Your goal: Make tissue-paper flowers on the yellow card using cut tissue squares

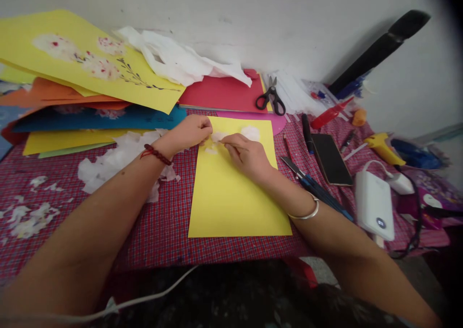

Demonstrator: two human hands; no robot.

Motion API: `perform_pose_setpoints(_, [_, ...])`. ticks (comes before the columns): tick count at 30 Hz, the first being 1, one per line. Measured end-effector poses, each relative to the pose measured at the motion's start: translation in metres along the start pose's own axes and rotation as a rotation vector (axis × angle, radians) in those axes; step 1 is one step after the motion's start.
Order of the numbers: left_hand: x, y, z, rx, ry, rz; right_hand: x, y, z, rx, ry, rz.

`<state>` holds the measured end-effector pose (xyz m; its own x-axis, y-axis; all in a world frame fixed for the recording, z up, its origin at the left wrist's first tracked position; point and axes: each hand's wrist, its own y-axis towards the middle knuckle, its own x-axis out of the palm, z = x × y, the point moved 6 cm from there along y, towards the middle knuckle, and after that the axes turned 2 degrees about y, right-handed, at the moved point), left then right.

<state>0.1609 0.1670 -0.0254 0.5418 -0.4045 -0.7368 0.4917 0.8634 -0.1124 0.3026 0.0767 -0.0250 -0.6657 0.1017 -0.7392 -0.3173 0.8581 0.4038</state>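
A yellow sheet of paper (240,202) lies on the checked tablecloth. On its upper right is a round white patch (250,133), apparently of tissue. Over the upper part of the sheet my right hand (251,158) is closed around a thin brown stick (238,146); its tip is near a white tissue scrap (217,136). My left hand (194,131), with fingers pinched together, rests at the sheet's upper left edge. Whatever those fingers hold, if anything, is too small or hidden to name. Crumpled white tissue (112,157) lies left of the sheet, partly behind my left forearm.
Decorated yellow paper (144,84) tops a stack at the back left. Black-handled scissors (270,96) lie on red paper (217,92). To the right are blue-handled brushes (321,190), a phone (331,159), a white power bank (374,205) and a yellow glue gun (383,147). Torn scraps (34,219) lie left.
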Motion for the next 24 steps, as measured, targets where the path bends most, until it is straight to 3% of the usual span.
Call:
perform_pose_setpoints(6, [0.0, -0.003, 0.001, 0.022, 0.018, 0.008, 0.002, -0.001, -0.002, 0.004, -0.072, -0.057])
perform_pose_setpoints(10, [-0.001, -0.005, 0.003, 0.001, 0.013, 0.002, -0.011, -0.004, 0.005, 0.053, 0.196, 0.131])
perform_pose_setpoints(14, [-0.001, -0.007, 0.004, -0.032, -0.031, -0.01, -0.013, -0.005, 0.026, 0.269, 0.539, 0.256])
perform_pose_setpoints(17, [-0.002, -0.007, 0.002, -0.04, -0.08, -0.033, -0.01, -0.004, 0.032, 0.344, 0.64, 0.263])
perform_pose_setpoints(24, [-0.004, -0.007, -0.007, 0.015, -0.208, -0.139, -0.004, -0.001, 0.025, 0.318, 0.642, 0.163])
